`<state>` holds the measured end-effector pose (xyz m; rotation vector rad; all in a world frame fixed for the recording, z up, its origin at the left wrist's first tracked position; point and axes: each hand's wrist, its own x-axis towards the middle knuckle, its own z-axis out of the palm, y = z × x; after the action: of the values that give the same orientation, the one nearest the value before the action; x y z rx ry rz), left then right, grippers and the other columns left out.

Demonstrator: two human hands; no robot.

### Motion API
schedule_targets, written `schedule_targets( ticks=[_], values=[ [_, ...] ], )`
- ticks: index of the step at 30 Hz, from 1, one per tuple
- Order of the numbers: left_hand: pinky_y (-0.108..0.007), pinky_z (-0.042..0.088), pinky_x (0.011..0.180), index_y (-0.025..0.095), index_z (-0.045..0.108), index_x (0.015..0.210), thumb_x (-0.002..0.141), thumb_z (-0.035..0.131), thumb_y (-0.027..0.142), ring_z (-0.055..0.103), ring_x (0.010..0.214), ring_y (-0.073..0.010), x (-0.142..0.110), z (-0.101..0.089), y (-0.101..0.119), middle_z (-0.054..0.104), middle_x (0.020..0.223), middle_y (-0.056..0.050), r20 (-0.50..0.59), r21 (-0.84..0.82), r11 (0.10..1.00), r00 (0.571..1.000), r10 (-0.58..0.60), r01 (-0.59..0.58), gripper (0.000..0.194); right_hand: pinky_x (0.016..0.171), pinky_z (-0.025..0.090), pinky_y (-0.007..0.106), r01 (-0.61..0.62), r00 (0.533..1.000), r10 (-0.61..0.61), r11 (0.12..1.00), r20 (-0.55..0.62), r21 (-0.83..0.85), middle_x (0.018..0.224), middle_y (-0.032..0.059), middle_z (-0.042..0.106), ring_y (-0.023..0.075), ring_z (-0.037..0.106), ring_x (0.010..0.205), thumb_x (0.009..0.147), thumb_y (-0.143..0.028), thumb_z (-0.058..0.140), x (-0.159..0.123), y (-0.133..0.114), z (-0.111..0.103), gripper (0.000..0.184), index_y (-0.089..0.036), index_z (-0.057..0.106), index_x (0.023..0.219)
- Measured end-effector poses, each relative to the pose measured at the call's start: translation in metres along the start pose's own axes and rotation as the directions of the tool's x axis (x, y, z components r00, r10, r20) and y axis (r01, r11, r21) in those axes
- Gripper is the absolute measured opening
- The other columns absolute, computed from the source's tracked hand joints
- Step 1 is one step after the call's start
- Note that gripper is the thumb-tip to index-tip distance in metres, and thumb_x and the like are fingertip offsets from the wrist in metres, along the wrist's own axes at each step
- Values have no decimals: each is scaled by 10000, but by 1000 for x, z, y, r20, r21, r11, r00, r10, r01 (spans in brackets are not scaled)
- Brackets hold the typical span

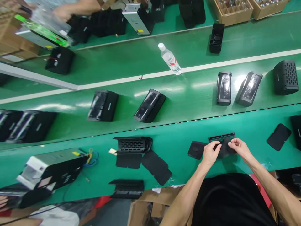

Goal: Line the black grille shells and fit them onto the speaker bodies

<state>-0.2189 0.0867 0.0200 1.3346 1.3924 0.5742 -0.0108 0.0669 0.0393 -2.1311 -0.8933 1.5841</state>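
Note:
A thin black sheet (226, 148), like mesh cloth or foam, hangs between my two hands. My left hand (211, 151) pinches its left side between thumb and fingers, and my right hand (240, 148) pinches its upper right. Directly behind and partly under the sheet is a black perforated grille (221, 137), much of it hidden. Left of my left hand, a small stack of black sheets (197, 150) lies flat on the green bench (178, 138). Another black sheet (279, 137) lies farther right.
Speaker-like black units (150, 105) stand along the green conveyor (188, 94), with a water bottle (170, 59) behind. More grilles (131, 145) and black sheets (156, 167) lie left, near a metal-cased device (54, 169). A cardboard box (138, 212) sits below. Other people's arms (77, 8) show at left.

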Motion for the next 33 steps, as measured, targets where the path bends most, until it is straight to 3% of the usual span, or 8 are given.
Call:
schedule_targets(
  ticks=[3,9,13,17,20,25,30,33],
  values=[
    [-355,557,911,274,788,1010,964,652,300,746,948,-234,10,-3,-9,813,1030,-58,-10,156,985,997,74,-72,146,677,480,325,15,995,-32,983,-93,-182,685,6,666,231,632,702,833,-488,654,12,1,1,236,-257,668,789],
    [-301,485,727,262,751,924,981,647,268,715,815,-223,22,3,-28,773,879,-60,0,411,904,992,129,-118,119,771,452,335,-8,975,-86,907,-204,-420,978,64,725,266,680,927,895,-302,588,23,2,0,159,-254,739,903],
    [-285,429,673,258,727,915,1008,620,287,698,803,-212,21,8,-34,756,867,-57,-18,506,856,991,134,-107,144,831,490,345,-40,956,-102,885,-276,-464,1164,95,702,277,678,1063,957,-373,544,19,3,6,279,-232,672,1161],
    [-290,421,670,261,715,931,1023,608,303,688,803,-209,20,7,-37,748,875,-48,-51,556,827,991,126,-77,147,850,514,383,-34,940,-133,879,-313,-476,1346,142,597,320,628,1179,894,-550,656,18,5,12,617,-207,520,1388],
    [-302,446,690,250,718,995,1010,635,334,686,827,-220,20,3,-36,743,939,-65,-90,576,817,990,113,-41,119,852,504,399,-40,936,-126,890,-328,-454,1279,129,600,315,625,1128,923,-458,616,22,7,9,563,-209,501,1415],
    [-355,517,816,242,681,1275,947,702,351,661,1103,-288,23,-11,-27,686,1222,-119,-169,478,873,985,-15,95,346,873,477,408,29,949,-145,923,-279,-383,1169,96,592,301,606,1050,898,-412,609,32,7,-4,459,-255,627,1330],
    [-392,516,938,244,707,985,914,693,270,616,1162,-279,33,-28,-10,684,1159,-86,-106,229,964,988,-115,137,77,831,457,393,96,966,-139,975,-217,-199,949,60,607,255,565,858,785,-438,660,37,-1,-16,236,-239,704,904],
    [-348,547,845,231,642,918,939,674,369,659,962,-219,34,-37,2,697,978,-42,-46,128,984,992,-119,124,143,707,434,348,103,986,-104,995,-131,-17,745,9,598,216,533,722,709,-537,715,31,-9,-26,313,-243,651,792]
  ],
)
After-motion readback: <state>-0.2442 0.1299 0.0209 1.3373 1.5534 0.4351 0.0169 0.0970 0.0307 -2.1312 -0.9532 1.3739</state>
